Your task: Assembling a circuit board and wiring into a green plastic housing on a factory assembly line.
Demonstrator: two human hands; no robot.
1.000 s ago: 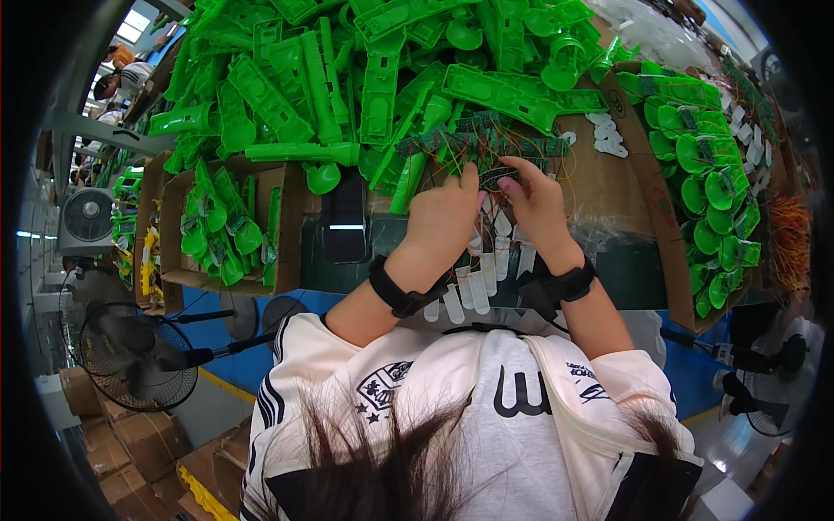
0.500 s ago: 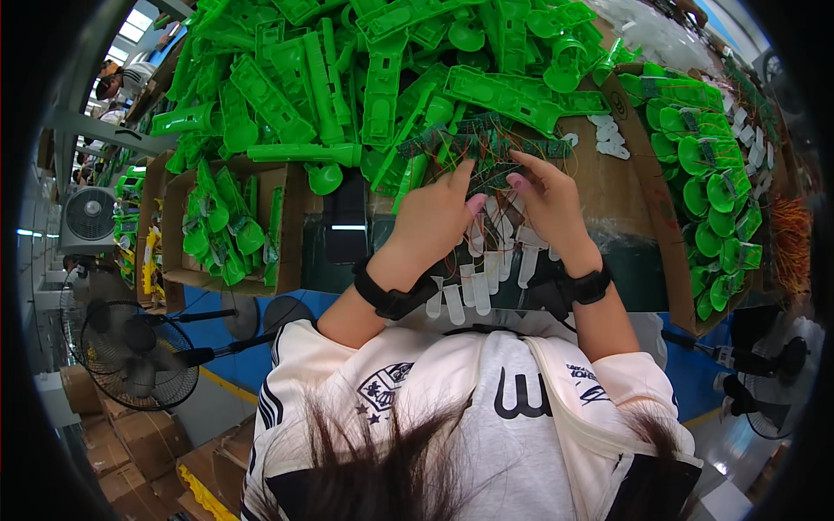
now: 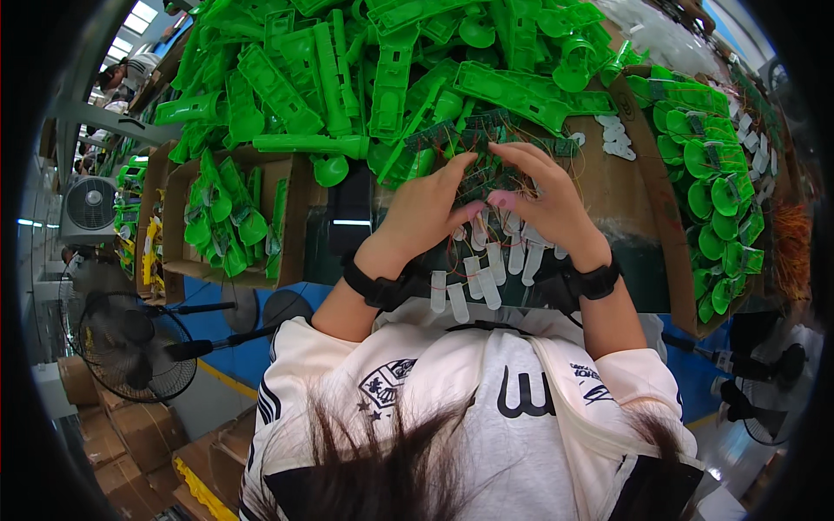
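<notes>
A cluster of small green circuit boards [image 3: 478, 181] with thin red and orange wires lies on the bench in front of me. My left hand [image 3: 423, 211] curves round its left side, thumb and forefinger spread apart. From the right my right hand [image 3: 549, 198] does the same, so the thumbs come close together at the near side. The hands seem to touch the boards, but neither has a visible closed grip. White plastic strips [image 3: 473, 278] on the wires trail toward me over the bench edge. More boards [image 3: 486, 122] lie just beyond my fingers.
Green plastic housings [image 3: 391, 78] are heaped at the back. A cardboard box [image 3: 291, 226] of green parts stands left, beside a dark flat device [image 3: 350, 213]. Wired green parts [image 3: 717, 191] fill a carton at right. White pieces [image 3: 615, 137] lie near it. A fan [image 3: 135, 347] stands lower left.
My hands have changed from fingers reaching over the boards to a curved shape round them. My right thumb has moved down and left, closer to my left thumb.
</notes>
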